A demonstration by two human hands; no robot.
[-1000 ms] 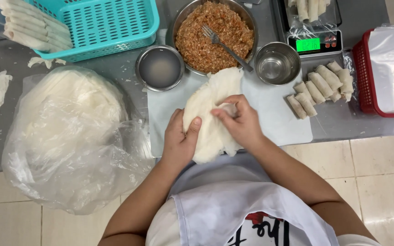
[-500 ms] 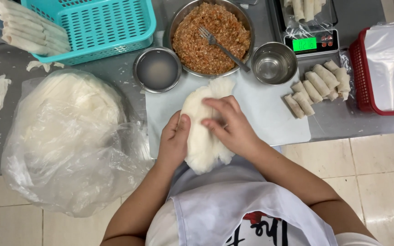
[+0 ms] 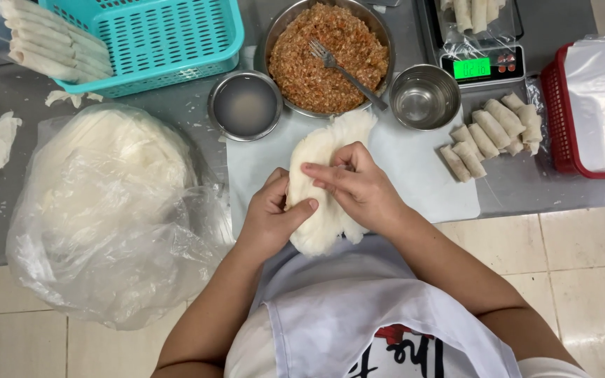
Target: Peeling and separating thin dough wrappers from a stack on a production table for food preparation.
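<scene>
While the thin white wrapper sheet [image 3: 327, 185] lies lengthwise away from the body, both hands clasp it. Left hand [image 3: 271, 220] pinches its left edge; right hand [image 3: 358, 189] presses its right fold on the tabletop [image 3: 519, 185].

A grey steel counter [image 3: 141, 98] fills the upper part of the view, dusted with pale scraps and flakes. Below its edge lies a floor [image 3: 582, 280] of large cream tiles with thin dark joints. Even, bright light leaves a soft sheen on the tiles.
</scene>
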